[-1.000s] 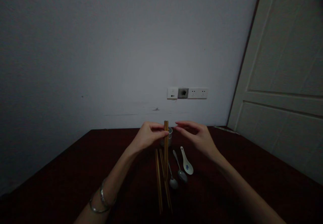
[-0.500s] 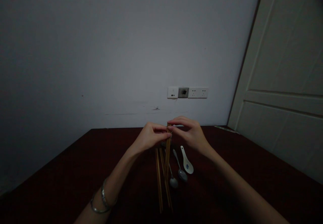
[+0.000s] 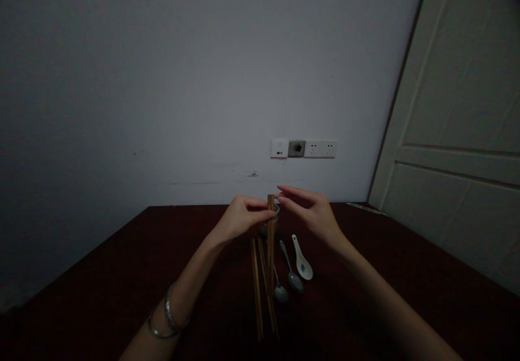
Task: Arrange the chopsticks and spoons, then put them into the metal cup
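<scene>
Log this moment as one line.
left hand: holding chopsticks | right hand: open, near their tops | table: white spoon, metal spoons, other chopsticks

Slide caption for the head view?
Left hand pinching wooden chopsticks, right hand open beside their tops; two metal spoons and a white soup spoon on the table.

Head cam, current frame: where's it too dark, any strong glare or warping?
Head view: dim overall, wall brightest mid-frame; head view: dark table nearly swallows the lower ends of the lying chopsticks; head view: no strong glare, left hand and held chopsticks readable; head view: door leans outward, probably wide-angle distortion.
</scene>
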A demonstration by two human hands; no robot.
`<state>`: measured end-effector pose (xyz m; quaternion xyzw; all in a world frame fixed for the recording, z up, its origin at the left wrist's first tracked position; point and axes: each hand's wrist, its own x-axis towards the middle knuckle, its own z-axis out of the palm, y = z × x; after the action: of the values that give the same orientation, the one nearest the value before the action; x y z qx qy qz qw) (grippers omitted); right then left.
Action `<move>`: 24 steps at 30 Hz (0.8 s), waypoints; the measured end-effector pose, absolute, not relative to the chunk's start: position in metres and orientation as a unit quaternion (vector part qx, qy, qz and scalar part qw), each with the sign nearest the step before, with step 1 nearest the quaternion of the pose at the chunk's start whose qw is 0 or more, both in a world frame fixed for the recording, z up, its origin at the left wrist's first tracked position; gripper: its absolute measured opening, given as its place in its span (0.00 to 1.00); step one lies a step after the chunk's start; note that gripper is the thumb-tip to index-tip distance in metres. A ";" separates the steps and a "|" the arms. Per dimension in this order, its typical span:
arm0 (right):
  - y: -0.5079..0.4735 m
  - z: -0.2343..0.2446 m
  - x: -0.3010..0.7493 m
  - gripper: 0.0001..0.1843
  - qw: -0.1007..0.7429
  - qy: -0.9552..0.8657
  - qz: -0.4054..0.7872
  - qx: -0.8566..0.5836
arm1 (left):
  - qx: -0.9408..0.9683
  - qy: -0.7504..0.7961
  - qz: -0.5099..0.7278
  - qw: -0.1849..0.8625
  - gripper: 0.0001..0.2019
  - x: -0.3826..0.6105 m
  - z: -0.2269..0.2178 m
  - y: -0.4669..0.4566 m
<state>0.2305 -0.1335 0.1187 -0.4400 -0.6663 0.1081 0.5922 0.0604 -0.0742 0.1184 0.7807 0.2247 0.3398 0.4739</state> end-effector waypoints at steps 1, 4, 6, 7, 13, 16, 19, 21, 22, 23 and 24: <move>-0.134 0.116 0.233 0.15 0.594 -0.649 0.125 -0.458 | 0.779 0.226 0.340 0.475 0.14 0.060 0.118 -0.073; -0.133 0.102 0.240 0.12 0.542 -0.657 0.180 -0.492 | 0.778 0.225 0.346 0.474 0.14 0.058 0.118 -0.071; -0.134 0.093 0.239 0.12 0.494 -0.685 0.223 -0.487 | 0.776 0.226 0.346 0.478 0.13 0.058 0.119 -0.071; -0.134 0.090 0.237 0.13 0.477 -0.695 0.243 -0.480 | 0.773 0.228 0.345 0.480 0.13 0.059 0.119 -0.072; -0.135 0.079 0.226 0.13 0.438 -0.715 0.295 -0.458 | 0.760 0.218 0.354 0.500 0.12 0.064 0.119 -0.073; -0.133 0.078 0.225 0.13 0.452 -0.702 0.289 -0.468 | 0.754 0.218 0.353 0.510 0.12 0.065 0.117 -0.073; -0.130 0.076 0.225 0.13 0.455 -0.692 0.298 -0.475 | 0.751 0.218 0.352 0.514 0.11 0.066 0.117 -0.073; -0.129 0.075 0.225 0.14 0.455 -0.689 0.302 -0.478 | 0.747 0.219 0.352 0.520 0.10 0.067 0.116 -0.073; -0.128 0.075 0.224 0.14 0.453 -0.688 0.301 -0.480 | 0.747 0.220 0.351 0.521 0.10 0.067 0.116 -0.073; -0.128 0.075 0.224 0.14 0.452 -0.688 0.301 -0.482 | 0.747 0.220 0.350 0.521 0.10 0.067 0.115 -0.073; -0.127 0.075 0.224 0.14 0.449 -0.689 0.301 -0.483 | 0.749 0.219 0.348 0.519 0.09 0.068 0.115 -0.073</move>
<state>0.2242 -0.1274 0.0750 -0.4834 -0.6888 0.3005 0.4490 0.0676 -0.0725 0.1150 0.7494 0.2192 0.3475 0.5193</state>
